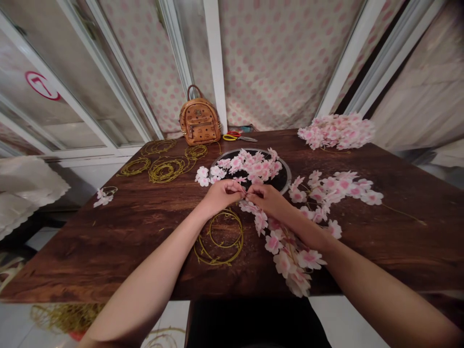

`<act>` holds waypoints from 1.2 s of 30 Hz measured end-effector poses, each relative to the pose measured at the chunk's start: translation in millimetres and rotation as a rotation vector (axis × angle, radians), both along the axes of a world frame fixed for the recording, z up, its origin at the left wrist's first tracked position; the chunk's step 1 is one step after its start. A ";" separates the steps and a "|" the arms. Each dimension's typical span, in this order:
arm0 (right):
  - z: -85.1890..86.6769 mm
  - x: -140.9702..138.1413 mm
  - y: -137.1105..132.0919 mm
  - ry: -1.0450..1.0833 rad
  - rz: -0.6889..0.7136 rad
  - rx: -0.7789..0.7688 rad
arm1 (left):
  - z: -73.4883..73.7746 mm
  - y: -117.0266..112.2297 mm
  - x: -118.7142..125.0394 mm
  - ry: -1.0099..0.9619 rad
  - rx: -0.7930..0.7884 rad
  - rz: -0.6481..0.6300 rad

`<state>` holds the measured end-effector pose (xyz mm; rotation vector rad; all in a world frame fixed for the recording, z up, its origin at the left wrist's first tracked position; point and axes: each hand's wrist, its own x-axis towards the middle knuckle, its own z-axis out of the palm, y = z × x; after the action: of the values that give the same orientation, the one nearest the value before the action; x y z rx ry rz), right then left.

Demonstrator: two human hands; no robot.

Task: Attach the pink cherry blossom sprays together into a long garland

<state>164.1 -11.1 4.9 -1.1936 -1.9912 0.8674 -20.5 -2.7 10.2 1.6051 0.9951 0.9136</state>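
My left hand (222,194) and my right hand (268,199) meet at the middle of the dark wooden table (108,241), fingers pinched together on a strand of pink artificial blossoms (286,251). That strand trails from my hands back under my right forearm toward the table's near edge. A coil of green wire (219,239) lies just below my left hand. Right behind my hands sits a round dark tray (282,181) holding loose pink flowers (253,166).
More green wire coils (165,166) lie at the back left. A tan mini backpack (199,121) and scissors (237,137) stand at the far edge. Blossom branches (337,191) lie to the right, with a pile of blossoms (337,130) at the back right. A few flowers (103,195) rest at the left edge.
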 end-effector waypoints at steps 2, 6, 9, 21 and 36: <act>-0.2 0.2 0.1 -0.009 -0.008 0.003 | -0.7 0.3 -0.9 0.033 0.041 0.024; 2.0 0.5 -0.6 -0.037 -0.020 0.007 | 0.4 0.4 -2.2 0.056 0.044 0.017; 4.8 1.4 -0.9 -0.042 -0.022 0.004 | 3.7 0.0 -2.9 0.066 0.012 0.040; 6.4 3.4 -1.3 -0.070 -0.001 0.024 | 11.3 -2.5 -2.6 0.090 -0.082 0.063; 11.6 8.5 0.6 0.004 -0.193 0.041 | 18.9 -0.1 -10.3 0.124 -0.010 0.169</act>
<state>172.6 -10.4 16.6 -1.3337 -1.8452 0.7279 -30.7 -2.8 29.2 1.6026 1.2351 0.9287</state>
